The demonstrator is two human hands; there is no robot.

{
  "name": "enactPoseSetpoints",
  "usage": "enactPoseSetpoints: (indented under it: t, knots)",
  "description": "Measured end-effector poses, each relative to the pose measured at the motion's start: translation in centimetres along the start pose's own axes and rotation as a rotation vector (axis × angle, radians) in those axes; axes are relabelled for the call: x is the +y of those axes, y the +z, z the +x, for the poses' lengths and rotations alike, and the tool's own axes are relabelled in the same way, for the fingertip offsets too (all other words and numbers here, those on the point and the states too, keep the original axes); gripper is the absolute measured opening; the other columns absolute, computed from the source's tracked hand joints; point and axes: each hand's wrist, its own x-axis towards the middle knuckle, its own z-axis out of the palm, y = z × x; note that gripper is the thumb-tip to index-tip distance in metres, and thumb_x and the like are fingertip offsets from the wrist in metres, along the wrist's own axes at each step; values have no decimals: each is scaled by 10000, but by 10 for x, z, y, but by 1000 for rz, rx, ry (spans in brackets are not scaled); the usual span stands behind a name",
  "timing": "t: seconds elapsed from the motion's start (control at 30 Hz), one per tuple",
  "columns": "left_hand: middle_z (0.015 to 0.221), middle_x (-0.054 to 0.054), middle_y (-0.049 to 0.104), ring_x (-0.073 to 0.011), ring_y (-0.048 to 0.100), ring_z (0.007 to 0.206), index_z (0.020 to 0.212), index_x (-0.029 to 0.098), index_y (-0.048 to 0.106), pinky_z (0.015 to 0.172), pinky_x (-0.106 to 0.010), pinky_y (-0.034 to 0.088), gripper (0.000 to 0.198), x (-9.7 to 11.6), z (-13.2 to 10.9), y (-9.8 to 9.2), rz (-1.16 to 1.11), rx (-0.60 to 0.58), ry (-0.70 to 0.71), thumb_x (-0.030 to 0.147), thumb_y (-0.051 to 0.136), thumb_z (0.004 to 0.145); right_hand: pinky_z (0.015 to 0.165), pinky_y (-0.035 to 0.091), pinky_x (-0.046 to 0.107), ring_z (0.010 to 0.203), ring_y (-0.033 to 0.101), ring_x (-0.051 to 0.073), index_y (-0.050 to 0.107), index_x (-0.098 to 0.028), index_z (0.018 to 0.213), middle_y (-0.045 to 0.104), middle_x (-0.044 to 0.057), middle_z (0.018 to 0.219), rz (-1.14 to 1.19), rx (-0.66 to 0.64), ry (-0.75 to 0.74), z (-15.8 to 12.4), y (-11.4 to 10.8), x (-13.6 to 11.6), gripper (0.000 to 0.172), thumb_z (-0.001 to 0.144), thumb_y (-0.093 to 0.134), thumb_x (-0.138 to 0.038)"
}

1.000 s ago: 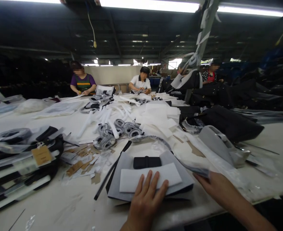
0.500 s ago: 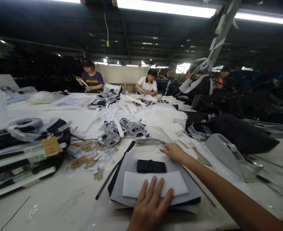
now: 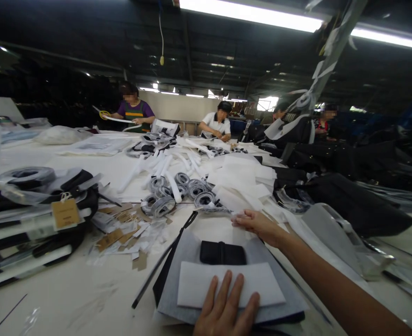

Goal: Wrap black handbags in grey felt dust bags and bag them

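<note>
A flat black bag [image 3: 159, 285] lies before me, mostly covered by thin pale tissue [image 3: 183, 249]. On it rest a black strap tab [image 3: 223, 253] with a loop and a white foam sheet [image 3: 195, 285]. My left hand [image 3: 223, 305] presses flat on the foam sheet, fingers spread. Beyond the bag's far edge, my right hand [image 3: 258, 226] has its fingers curled and pressed together beside the end of a plastic-wrapped strap [image 3: 215, 207]. What sits between those fingertips is too small to make out. Dark straps [image 3: 164, 261] run along the bag's sides.
Wrapped strap coils [image 3: 204, 198] and white foam strips [image 3: 162, 163] are heaped ahead. Paper tags [image 3: 122, 235] lie scattered at left, near stacked wrapped bags [image 3: 34, 224]. Black bags [image 3: 346, 198] crowd the right. Across the table are co-workers, one [image 3: 136, 112] holding a white strip.
The view has shifted slightly, so the bag appears lower. My right hand's fingers have curled in more. My left hand stays on the foam. The far-left co-worker's white strip is stretched out longer.
</note>
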Motion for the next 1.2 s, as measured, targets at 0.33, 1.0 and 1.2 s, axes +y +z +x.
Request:
enactPoseSetpoints:
  t: [0.33,1.0,1.2]
  knots:
    - [1331,-80,648,-277,605,1245,1329,286,620,1227,-509,213,343,-20,17,-35,22,-365,203,308,554,993,904,546,430,1001,714,321,674,-174,1276,751,141,1078,51,-606,-23,-121,-30,-59,767,760,669,-741]
    - [1402,-80,594,-276,509,1349,1259,252,642,1232,-480,215,288,-15,18,-36,-48,-381,133,291,576,982,870,514,305,913,716,215,807,-257,934,787,25,940,-575,-203,-276,-90,5,-13,166,871,672,-331]
    - [1393,-99,599,-286,506,1350,1193,228,666,1238,-482,199,237,-17,18,-36,-77,-364,127,283,564,986,771,486,271,827,704,190,792,-254,912,781,-9,887,-679,-119,-275,-74,3,-28,183,892,611,-276]
